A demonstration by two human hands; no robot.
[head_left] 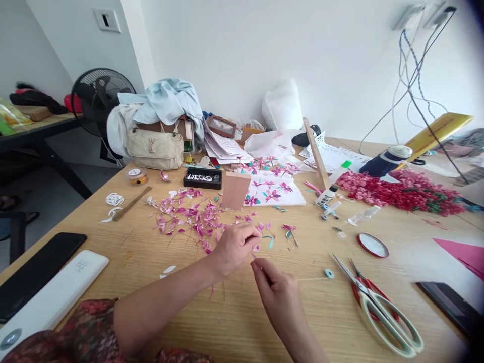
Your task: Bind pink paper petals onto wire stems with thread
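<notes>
Pink petals [206,214] lay scattered over the wooden bench [227,322] in the head view, the main heap just beyond the left hand [235,246] and a few pieces close by its fingers. That hand was curled, thumb and fingertips drawn together in a pinch; the right hand [282,290], nearer the body, pinched too, thumb against bent forefinger. The two sat just apart, and what either gripped was too small to tell. A fine thread [313,278] ran from beside the right hand to a small blue spool [329,274]. Past the heap, a black tray [202,186] held white pieces, and left of it a round clear tub [136,175] held something orange. To the right, a red-rimmed round dish [360,245] showed a pale inside, near a white bottle [324,197] with a black cap, its contents hidden. A wooden block [234,190] stood upright before a white sheet [296,197] bearing pink flowers. Along the left edge lay a dark flat device [38,275] with a white slab [60,295] just beside it; at the far right was a phone [446,302]. Wood surface stretched between the right hand and the scissors [364,289], and between the left forearm and the white slab.
</notes>
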